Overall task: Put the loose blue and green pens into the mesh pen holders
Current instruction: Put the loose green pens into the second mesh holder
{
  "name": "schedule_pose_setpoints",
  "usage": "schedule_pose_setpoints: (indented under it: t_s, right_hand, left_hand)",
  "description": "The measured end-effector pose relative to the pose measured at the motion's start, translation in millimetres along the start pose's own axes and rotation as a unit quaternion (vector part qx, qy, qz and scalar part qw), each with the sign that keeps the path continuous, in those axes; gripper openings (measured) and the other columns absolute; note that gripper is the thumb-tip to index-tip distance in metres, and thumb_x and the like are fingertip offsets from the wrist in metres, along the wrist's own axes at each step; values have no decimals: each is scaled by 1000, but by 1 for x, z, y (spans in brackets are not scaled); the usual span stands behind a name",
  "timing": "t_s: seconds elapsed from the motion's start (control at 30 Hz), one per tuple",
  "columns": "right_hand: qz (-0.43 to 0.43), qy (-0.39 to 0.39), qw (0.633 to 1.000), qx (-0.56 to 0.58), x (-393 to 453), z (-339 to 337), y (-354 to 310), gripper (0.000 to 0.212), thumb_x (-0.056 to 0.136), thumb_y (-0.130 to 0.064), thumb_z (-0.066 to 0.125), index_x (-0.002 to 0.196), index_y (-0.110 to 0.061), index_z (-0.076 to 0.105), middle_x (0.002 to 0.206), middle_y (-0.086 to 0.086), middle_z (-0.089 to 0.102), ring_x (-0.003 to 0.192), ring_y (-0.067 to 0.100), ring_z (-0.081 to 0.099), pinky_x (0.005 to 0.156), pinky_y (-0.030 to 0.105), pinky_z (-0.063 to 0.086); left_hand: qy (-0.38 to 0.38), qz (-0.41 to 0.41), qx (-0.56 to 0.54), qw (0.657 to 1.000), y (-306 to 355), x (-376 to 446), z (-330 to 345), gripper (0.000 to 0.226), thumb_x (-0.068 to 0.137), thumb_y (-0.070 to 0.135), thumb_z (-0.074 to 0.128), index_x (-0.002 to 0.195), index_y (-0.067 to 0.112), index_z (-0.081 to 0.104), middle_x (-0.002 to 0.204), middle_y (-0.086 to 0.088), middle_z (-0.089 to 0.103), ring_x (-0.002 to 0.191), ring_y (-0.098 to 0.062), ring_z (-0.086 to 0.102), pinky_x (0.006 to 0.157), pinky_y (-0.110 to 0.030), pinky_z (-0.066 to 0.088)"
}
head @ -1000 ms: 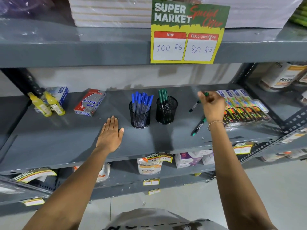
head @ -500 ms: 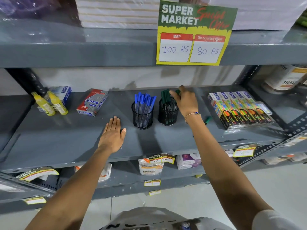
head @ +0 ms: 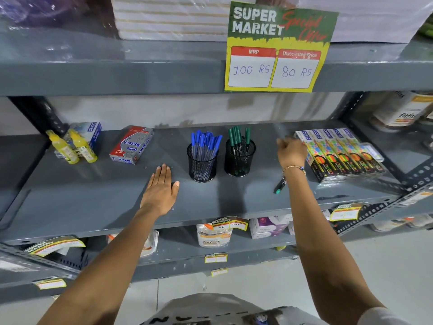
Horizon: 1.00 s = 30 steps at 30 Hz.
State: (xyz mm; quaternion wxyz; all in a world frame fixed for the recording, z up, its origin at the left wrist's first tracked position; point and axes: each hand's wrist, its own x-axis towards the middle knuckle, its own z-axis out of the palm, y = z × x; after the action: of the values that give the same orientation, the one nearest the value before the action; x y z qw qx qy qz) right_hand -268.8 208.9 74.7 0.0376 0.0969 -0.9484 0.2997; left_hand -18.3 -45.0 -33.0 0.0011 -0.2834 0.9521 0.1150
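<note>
Right hand (head: 291,153) has pulled back from the green holder (head: 239,156) since half a second ago and now hovers over the shelf (head: 70,202) between that holder and the pencil boxes (head: 339,153). Its fingers are loosely curled and blurred; can't tell if they hold anything. Left hand (head: 161,192) is unchanged, flat on the shelf, palm down, fingers straight and together, holding nothing, just left of the blue holder (head: 202,164).

One loose pen (head: 280,186) with a green cap lies on the shelf under the right wrist, partly hidden by the arm. Pencil boxes sit just right of the right hand. Far left: two yellow bottles (head: 71,146), a box behind them, a red-grey box (head: 131,144) lying flat. Price sign (head: 278,48) hangs from the shelf above.

Blue holder is packed with blue-capped pens (head: 206,143), upright. Green holder, just beside it on the right, has several green-capped pens (head: 237,137), upright, with room left.
</note>
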Motion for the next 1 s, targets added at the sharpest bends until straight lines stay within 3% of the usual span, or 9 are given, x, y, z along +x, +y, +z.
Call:
schedule_pose_setpoints:
  t_s: [0.13,0.2,0.4,0.57,0.63,0.77,0.93,1.0]
  right_hand:
    - [146,-42,987,-55,-8,-2,41,43,89,-29,59,113,6,57,117,27,62,109,40,60,88,43,51]
    - [177,-62,981,-58,-14,0,53,46,89,-31,59,118,4,53,120,27,60,112,40,58,90,43,49]
    - [158,-143,973,-92,-16,2,55,41,89,-28,54,115,4,57,119,24,62,111,37,59,90,39,50]
    - [139,-187,968,-94,-10,-2,48,52,86,-41,52,114,2,59,114,21,66,108,35,60,89,36,49]
    - [119,-166,977,-66,-3,-8,41,51,87,-41,51,108,4,61,111,22,65,106,36,59,83,36,48]
    - [10,-32,998,59,9,-27,3,33,88,-29,52,86,0,68,92,25,69,88,35,61,68,30,36]
    - [-116,88,975,165,8,-38,-42,26,90,-23,54,87,2,62,80,21,70,75,33,63,66,31,41]
    - [-145,117,966,177,2,-31,-51,26,92,-23,55,90,2,62,75,21,70,68,30,62,60,29,35]
  left_hand:
    - [-3,1,0,1000,2,0,-2,65,99,40,16,149,2,1,161,-13,-2,149,-24,-4,122,-36,-2]
    - [-5,1,-1,1000,2,-1,-3,64,100,40,16,149,2,1,161,-13,-2,149,-24,-4,122,-36,-2]
    - [-11,0,-10,1000,2,-2,-3,64,100,40,16,149,2,0,161,-13,-3,149,-23,-5,122,-37,-2]
    - [-15,1,-8,1000,1,-1,-4,64,99,40,15,149,2,0,161,-13,-3,149,-24,-5,122,-37,-2]
    - [-12,2,-8,1000,1,-1,-3,64,99,40,15,149,2,0,161,-13,-3,149,-24,-5,122,-37,-2]
    - [-7,2,-7,1000,2,-2,-3,64,99,40,16,149,2,1,161,-13,-1,149,-24,-4,122,-36,-2]
    - [-8,1,-7,1000,1,-1,-3,64,99,40,17,149,3,1,161,-13,-1,149,-23,-4,122,-36,-2]
    - [-7,2,-4,1000,1,-1,-2,64,99,40,16,149,3,1,161,-12,-1,149,-23,-4,122,-36,-2]
